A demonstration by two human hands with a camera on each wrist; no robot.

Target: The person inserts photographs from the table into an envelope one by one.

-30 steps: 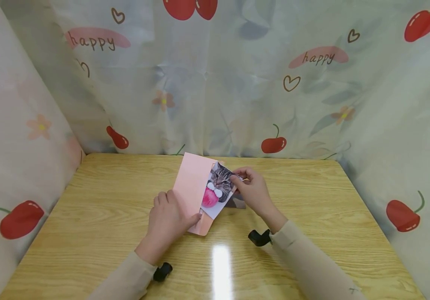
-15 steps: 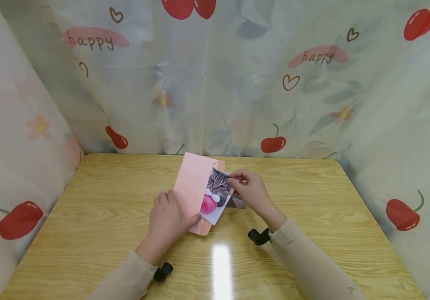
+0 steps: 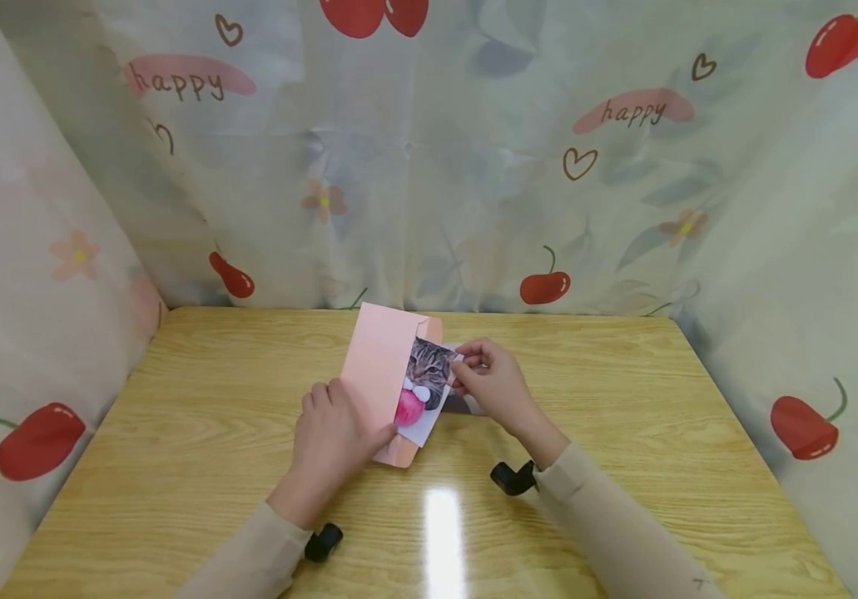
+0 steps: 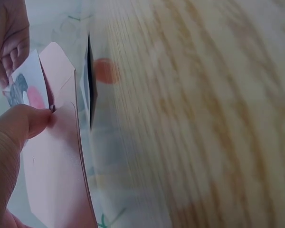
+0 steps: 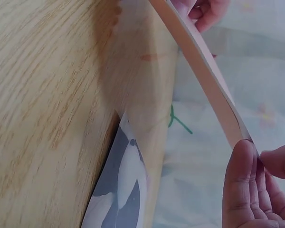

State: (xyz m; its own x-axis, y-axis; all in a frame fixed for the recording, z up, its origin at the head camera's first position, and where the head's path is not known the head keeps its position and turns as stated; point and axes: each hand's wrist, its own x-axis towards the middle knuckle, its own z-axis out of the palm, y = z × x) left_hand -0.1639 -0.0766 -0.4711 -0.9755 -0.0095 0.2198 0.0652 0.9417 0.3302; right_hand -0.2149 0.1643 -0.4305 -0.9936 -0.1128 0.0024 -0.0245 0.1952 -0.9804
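A pink envelope (image 3: 379, 353) is held tilted above the table by my left hand (image 3: 329, 433), thumb on the front near its opening. Partly inside the opening sits a card with a cat and pink ball printed on it (image 3: 429, 374). My right hand (image 3: 499, 383) pinches the card's outer edge between thumb and fingers. In the left wrist view, the left thumb (image 4: 26, 121) presses where the card (image 4: 35, 80) enters the envelope (image 4: 61, 161). From the right wrist, the envelope's flap (image 5: 204, 80) shows edge-on, reaching the right fingertips (image 5: 242, 156).
On the wooden table (image 3: 586, 532), another printed card (image 3: 466, 405) lies under and behind the right hand; its grey-and-white face (image 5: 118, 185) shows in the right wrist view. A cherry-patterned curtain (image 3: 414, 208) surrounds the table's back and sides.
The cat card has slid down and left, further into the envelope, with the right hand following. The left hand and the envelope have shifted slightly left.
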